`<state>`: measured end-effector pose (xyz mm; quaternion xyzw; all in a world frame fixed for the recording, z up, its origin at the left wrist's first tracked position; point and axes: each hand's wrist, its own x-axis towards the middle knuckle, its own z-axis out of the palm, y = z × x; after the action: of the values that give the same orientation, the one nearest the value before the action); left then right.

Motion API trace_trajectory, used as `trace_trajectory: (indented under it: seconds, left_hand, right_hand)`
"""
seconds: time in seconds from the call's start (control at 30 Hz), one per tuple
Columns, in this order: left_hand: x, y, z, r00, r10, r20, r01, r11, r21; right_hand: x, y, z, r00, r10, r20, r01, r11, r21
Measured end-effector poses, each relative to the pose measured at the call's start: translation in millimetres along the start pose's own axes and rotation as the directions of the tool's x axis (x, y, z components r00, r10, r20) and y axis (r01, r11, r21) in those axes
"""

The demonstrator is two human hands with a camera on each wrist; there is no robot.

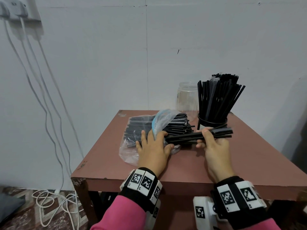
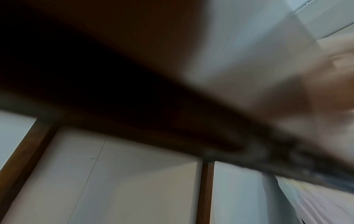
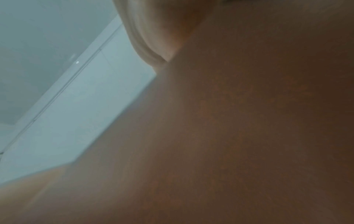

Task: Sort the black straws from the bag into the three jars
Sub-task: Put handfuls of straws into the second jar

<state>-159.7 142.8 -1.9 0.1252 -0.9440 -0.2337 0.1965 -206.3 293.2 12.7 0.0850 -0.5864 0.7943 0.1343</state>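
Head view: the right hand [image 1: 214,146] grips a bundle of black straws [image 1: 199,136] just before the full jar [image 1: 212,120], while the left hand [image 1: 152,147] presses spread fingers on the bag [image 1: 132,130] left of it. I'd stand the bundle upright and feed the empty jar [image 1: 186,98] beside the full one. The wrist views are too blurred to add anything; the brown surface [image 1: 182,166] butts a pale wall [image 1: 99,63].

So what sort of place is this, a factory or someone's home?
Probably a plain room in a home or small workspace, not a factory: a small reddish-brown table stands by a bare pale wall, and white charger cables hang from wall plugs down to a patterned floor.
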Motion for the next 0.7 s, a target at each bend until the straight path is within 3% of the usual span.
trace_trajectory:
  seconds: [0.17,0.43,0.7]
  left_hand:
    - [-0.2,-0.4,0.6,1.000,0.001,-0.009,-0.001,1.000,-0.006]
    - [-0.3,-0.2,0.0,1.000,-0.002,-0.008,0.002,1.000,0.006]
    - [-0.5,-0.2,-0.1,1.000,0.001,0.000,-0.001,1.000,0.014]
  right_hand:
    - [10.3,-29.7,-20.4,0.999,-0.023,0.048,0.026,0.997,-0.070]
    - [23.7,-54.1,-32.9,0.997,-0.003,0.072,0.006,0.999,-0.039]
    - [23.3,-37.6,-31.0,0.981,0.190,-0.039,-0.185,0.977,0.108]
